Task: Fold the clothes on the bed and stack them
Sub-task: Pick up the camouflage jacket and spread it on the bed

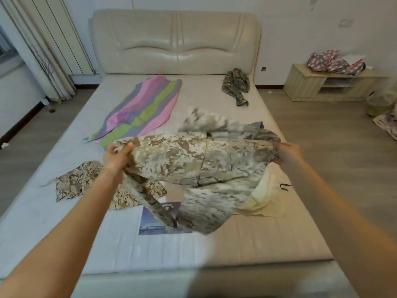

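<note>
**Camouflage jacket held up and spread, ready to be laid down for folding**

On the left of the bare pale mattress of the bed [64, 222] lies a small tan-and-brown camouflage cloth garment [75, 181], crumpled flat and unfolded. Farther up, a pink, green and grey striped cloth [146, 108] lies spread and unfolded too.

The left hand [117, 155] is reached forward with the arm nearly straight, fingers curled and clamped on the left upper edge of a large pale digital-camouflage fabric jacket [193, 164]. The jacket hangs between both hands above the middle of the bed, stretched along its top edge, with its lower part blurred and drooping toward a printed purple-blue sheet [148, 224] on the mattress.

The right hand [287, 152], arm likewise extended, is closed on the jacket's right upper edge. Below it, a pale yellow cloth [264, 196] lies rumpled near the right side of the bed. Near the headboard sits a dark green camouflage garment [237, 83] in a heap.

The step appears to be opening out the jacket before the first fold; nothing looks folded or stacked yet. The next move probably calls for lowering it flat onto free mattress, keeping the top edge taut so sleeves and front lie smooth.
</note>
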